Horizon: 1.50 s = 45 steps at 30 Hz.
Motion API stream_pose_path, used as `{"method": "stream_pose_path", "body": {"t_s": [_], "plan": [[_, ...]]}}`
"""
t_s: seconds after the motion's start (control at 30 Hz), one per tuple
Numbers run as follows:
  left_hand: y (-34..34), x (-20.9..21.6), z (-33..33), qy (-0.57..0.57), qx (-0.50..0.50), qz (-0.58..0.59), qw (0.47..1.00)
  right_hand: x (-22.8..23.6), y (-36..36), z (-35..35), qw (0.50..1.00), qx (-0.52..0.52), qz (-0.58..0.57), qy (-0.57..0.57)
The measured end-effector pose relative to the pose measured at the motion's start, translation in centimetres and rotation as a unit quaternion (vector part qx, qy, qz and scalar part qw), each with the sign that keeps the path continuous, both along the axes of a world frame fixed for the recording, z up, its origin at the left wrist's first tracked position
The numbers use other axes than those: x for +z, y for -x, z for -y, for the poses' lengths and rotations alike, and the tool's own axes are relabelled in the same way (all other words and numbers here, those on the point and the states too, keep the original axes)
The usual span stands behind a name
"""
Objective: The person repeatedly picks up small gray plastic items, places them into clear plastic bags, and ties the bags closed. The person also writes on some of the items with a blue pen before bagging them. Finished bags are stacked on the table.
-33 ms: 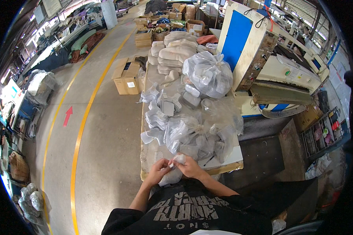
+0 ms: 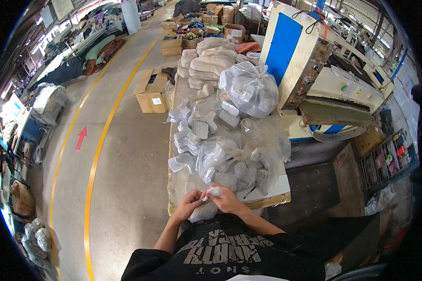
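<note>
Head view looks down on a person at the near edge of a cluttered surface (image 2: 276,187). Both hands meet just above that edge: the left hand (image 2: 188,204) and right hand (image 2: 229,200) pinch a small clear bag (image 2: 210,196) of pale pieces between them, fingers closed on its neck, the bag's body hanging down toward the person's black shirt (image 2: 229,255). Just beyond the hands lies a heap of more filled bags (image 2: 234,161), touching one another. Stacks of white cut pieces (image 2: 187,138) sit to the left of the heap. Farther up, a big tied bag (image 2: 251,89) stands beside a machine with a blue panel (image 2: 282,47). Left of the surface, a cardboard box (image 2: 151,91) rests on the floor near a yellow line (image 2: 96,159).
</note>
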<state>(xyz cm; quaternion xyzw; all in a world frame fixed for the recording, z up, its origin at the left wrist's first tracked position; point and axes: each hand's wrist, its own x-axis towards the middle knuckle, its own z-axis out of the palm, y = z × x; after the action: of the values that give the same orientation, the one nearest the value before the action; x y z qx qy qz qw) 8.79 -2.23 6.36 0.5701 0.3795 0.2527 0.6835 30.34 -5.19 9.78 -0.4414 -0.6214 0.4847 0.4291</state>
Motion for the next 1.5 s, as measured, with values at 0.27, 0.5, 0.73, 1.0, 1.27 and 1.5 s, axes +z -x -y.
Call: {"method": "stream_pose_path", "body": {"t_s": [0.27, 0.5, 0.73, 1.0, 1.27, 1.5], "plan": [[1.2, -1.3, -0.8, 0.108, -0.016, 0.127, 0.986, 1.4, 0.2, -0.6, 0.975, 0.000, 0.157, -0.155], [0.6, -1.3, 0.0, 0.007, 0.043, 0.045, 0.998, 1.4, 1.3, -0.2, 0.972, -0.085, 0.181, -0.125], [-1.1, -1.1, 0.9, -0.047, 0.177, -0.094, 0.979, 0.8, 1.3, 0.1, 0.972, -0.060, 0.165, -0.153], [-0.4, -2.0, -0.2, 0.127, 0.081, 0.146, 0.978, 1.2, 1.6, 0.8, 0.936, -0.068, 0.293, -0.184], [-1.2, -2.1, 0.4, 0.262, 0.223, 0.154, 0.926, 1.4, 3.3, 0.6, 0.922, -0.046, 0.325, -0.205], [-2.0, -1.8, 0.6, 0.321, 0.276, 0.174, 0.889, 1.4, 3.4, 0.4, 0.924, -0.014, 0.305, -0.228]]}}
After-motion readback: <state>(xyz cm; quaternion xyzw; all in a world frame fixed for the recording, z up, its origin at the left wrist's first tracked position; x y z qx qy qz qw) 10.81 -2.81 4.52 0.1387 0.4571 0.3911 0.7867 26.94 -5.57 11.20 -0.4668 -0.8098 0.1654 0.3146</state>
